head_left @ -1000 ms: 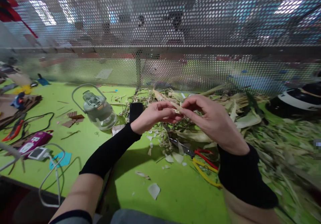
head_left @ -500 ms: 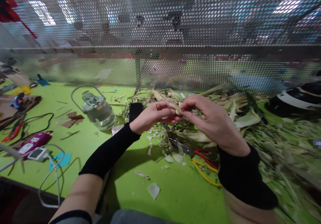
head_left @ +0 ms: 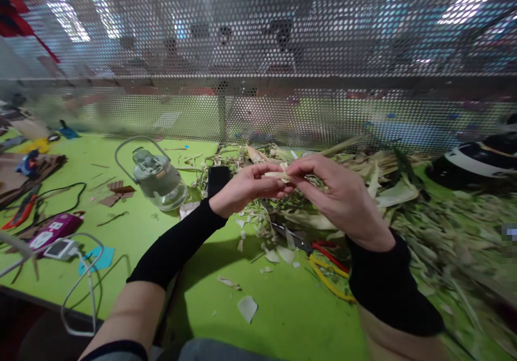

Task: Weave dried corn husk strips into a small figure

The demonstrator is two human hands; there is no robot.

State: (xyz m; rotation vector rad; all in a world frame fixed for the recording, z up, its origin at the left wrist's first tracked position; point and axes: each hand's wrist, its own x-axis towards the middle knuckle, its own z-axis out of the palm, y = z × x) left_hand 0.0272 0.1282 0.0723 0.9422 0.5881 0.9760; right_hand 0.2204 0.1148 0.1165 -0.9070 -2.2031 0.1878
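Note:
Between my two hands is a small pale strip of corn husk (head_left: 277, 174), held above the table. My left hand (head_left: 252, 183) is closed on its left part, thumb against fingers. Pinched at the other end, the fingertips of my right hand (head_left: 329, 188) meet the strip. Part of the strip is hidden by my fingers. Below my hands lie scissors (head_left: 301, 241) with red and yellow handles. Dry corn husks (head_left: 398, 191) are heaped behind and to the right, and husk scraps (head_left: 247, 308) are scattered in front.
A clear jug-like bottle (head_left: 161, 180) with a handle stands left, near a black phone (head_left: 218, 179). Farther left are a purple box (head_left: 56, 231), a white cable (head_left: 92, 291) and orange-handled pliers (head_left: 25, 207). A perforated metal screen (head_left: 258, 113) rises behind. A black-and-white object (head_left: 476, 159) sits right.
The strip between my fingers has turned slightly, and a short pale end now sticks up. My right hand and forearm have shifted a little left.

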